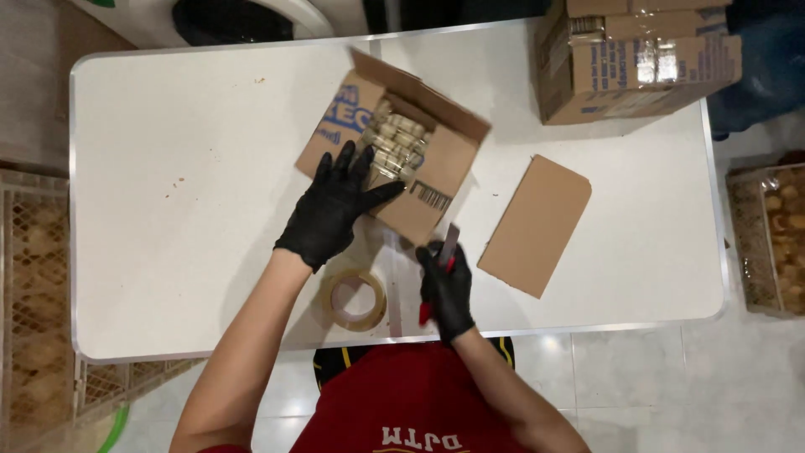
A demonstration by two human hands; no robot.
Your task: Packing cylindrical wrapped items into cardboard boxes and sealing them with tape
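My left hand [334,205], in a black glove, lies flat with spread fingers on the near flap of an open cardboard box [444,159] in the middle of the white table [168,210]. Inside the box are several packed small jars with pale lids [396,144]. My right hand [446,289], also gloved, grips a red-handled box cutter [449,245], blade end pointing up toward the box's near corner. A roll of clear packing tape [355,299] lies on the table between my forearms.
A loose cardboard sheet [535,224] lies right of the box. A taped, closed carton [633,59] stands at the table's far right corner. Plastic crates [33,285] stand on the floor left, and another crate [767,239] stands right.
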